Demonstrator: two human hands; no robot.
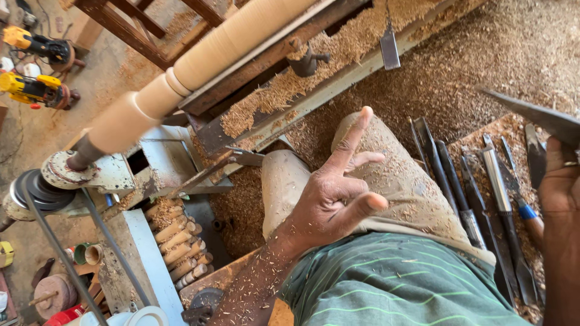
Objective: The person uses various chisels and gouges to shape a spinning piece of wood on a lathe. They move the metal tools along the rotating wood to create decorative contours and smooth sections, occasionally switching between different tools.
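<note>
Holding my left hand [335, 196] open in the air above my knees, fingers spread and gripping nothing, wood chips stuck along the forearm, I have my right hand [559, 199] up at the edge of view, closed around a flat steel chisel [531, 115] whose blade points up and to the left, toward the lathe. How my fingers wrap the handle I cannot quite tell, since most of that hand is cut off by the frame. The turned wooden spindle [199, 60] sits on the lathe well apart from both hands, up and to the left of me, its long axis running on a slant from the pulley [36, 190] at lower left to the upper right. My left hand is the nearer one to it; the chisel tip lies off to the spindle's right, across a bed of sawdust [483, 54]. Just beside my right hand a row of other chisels [483, 199] lies side by side on the shavings, long axes roughly running away from me. A stack of short turned pegs [178, 241] rests under the lathe's left end, and two yellow power tools [33, 66] lie on the floor far left
</note>
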